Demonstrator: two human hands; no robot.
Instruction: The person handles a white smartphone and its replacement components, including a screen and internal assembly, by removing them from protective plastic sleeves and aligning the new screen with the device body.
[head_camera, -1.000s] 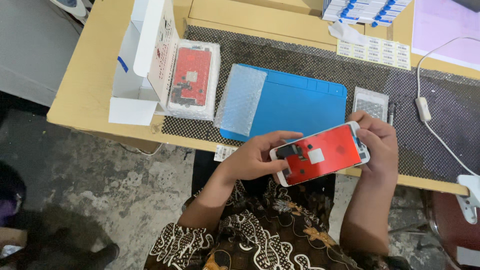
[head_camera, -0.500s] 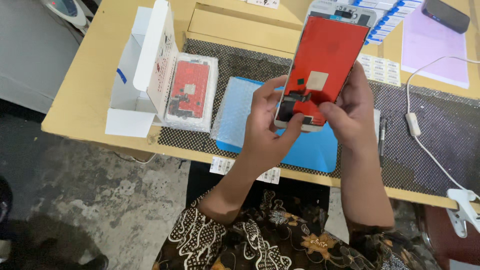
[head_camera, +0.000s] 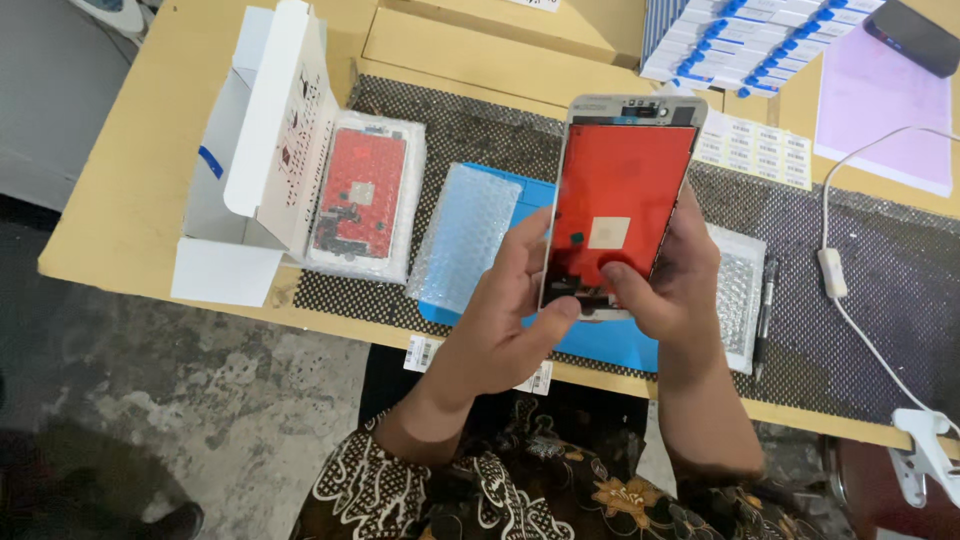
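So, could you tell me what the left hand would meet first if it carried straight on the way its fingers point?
Probably the red phone screen panel it already holds; the left hand points up-right at it.

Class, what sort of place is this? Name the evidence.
Probably a phone-repair or parts workbench: both hands hold a red-backed phone screen panel, a second panel lies by its white box, over a blue work mat.

Glossy red screen panel, matt wooden table
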